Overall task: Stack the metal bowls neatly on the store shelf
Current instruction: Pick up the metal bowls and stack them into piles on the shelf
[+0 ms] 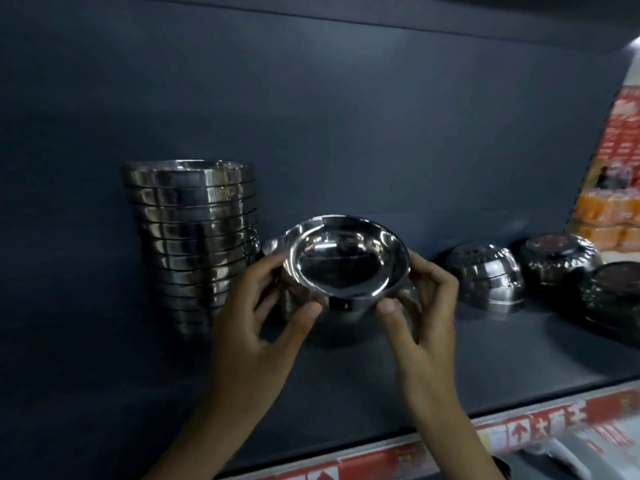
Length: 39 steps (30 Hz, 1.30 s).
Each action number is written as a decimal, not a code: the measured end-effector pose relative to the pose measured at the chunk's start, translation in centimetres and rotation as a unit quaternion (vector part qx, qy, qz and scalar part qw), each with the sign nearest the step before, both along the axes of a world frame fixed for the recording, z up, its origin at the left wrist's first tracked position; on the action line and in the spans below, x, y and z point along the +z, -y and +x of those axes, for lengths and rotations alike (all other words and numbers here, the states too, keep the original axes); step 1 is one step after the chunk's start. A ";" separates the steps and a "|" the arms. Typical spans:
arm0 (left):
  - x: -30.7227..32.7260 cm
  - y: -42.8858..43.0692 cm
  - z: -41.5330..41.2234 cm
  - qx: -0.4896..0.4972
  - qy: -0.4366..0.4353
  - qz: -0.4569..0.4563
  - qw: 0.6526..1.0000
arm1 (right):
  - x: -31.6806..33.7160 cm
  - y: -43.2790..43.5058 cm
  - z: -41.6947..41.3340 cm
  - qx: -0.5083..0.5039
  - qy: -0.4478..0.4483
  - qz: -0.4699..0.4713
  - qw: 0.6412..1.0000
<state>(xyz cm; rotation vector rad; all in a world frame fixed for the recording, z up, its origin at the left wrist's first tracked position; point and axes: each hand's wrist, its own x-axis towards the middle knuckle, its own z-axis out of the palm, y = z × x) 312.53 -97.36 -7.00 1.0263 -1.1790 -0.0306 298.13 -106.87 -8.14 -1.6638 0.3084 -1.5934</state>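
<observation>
A shiny metal bowl is held between both hands above the dark shelf, its mouth tilted toward me. My left hand grips its left rim with thumb in front and fingers behind. My right hand grips the right rim the same way. A tall stack of several nested metal bowls stands upright to the left, close to the held bowl. Part of another bowl shows behind the held one, mostly hidden.
Upside-down metal bowls lie on the shelf to the right, with darker upturned bowls further right. A red and white price strip runs along the shelf's front edge. Orange packages sit beyond the shelf at far right.
</observation>
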 end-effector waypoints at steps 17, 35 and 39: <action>-0.9 6.6 3.3 0.183 0.201 0.073 0.960 | 1.6 7.8 7.7 0.013 -0.183 0.009 0.983; -2.6 4.8 1.8 0.219 0.266 0.207 0.916 | -0.9 7.4 6.9 -0.021 -0.255 -0.021 0.966; -2.3 4.7 1.0 0.201 0.300 0.127 0.924 | -0.9 7.9 3.3 -0.124 -0.204 -0.077 0.968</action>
